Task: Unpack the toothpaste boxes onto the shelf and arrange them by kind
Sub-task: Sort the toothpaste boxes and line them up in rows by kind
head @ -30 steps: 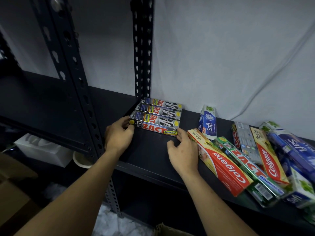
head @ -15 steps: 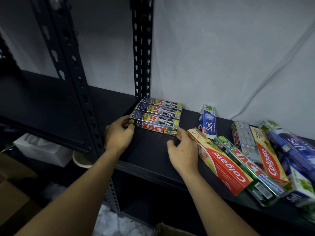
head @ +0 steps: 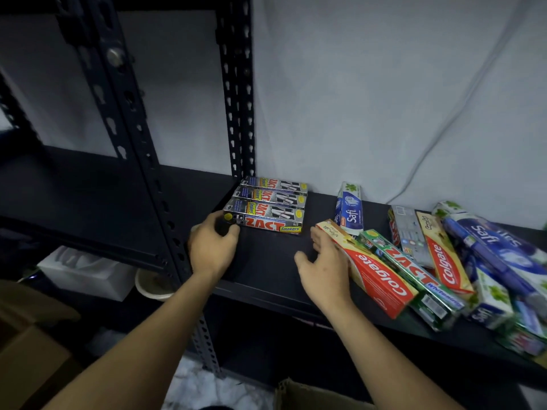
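Head view, one entry. Shelf (head: 266, 261): dark board in a dark slotted metal rack, pale wall behind. Left hand (head: 213, 250): fingers curled round the left end of the front Zact box (head: 266, 225), thumb against its front lower corner; this grip is on the box end only. Front Zact box: grey, red lettering, standing on its long edge, foremost in a tight row of grey Zact boxes (head: 272, 192) that runs back to the rear rack post (head: 236, 113) at the shelf's left side. Right hand (head: 325, 267): fingers straight and slightly spread, holding nothing, palm down on the shelf, its outer edge against the near end of a red Colgate box (head: 373, 270); well apart from the Zact row. Red Colgate box: lying flat, slanted. Just beside it, to the right: a green Zact box (head: 414, 279), a second Colgate box (head: 447, 261), a grey box (head: 410, 232). Far right: a loose heap of blue Safi boxes (head: 497, 247). One Safi box (head: 349, 211) lies apart, behind the red Colgate box. Below the shelf: a cardboard carton (head: 310, 395), a white tub (head: 85, 273).
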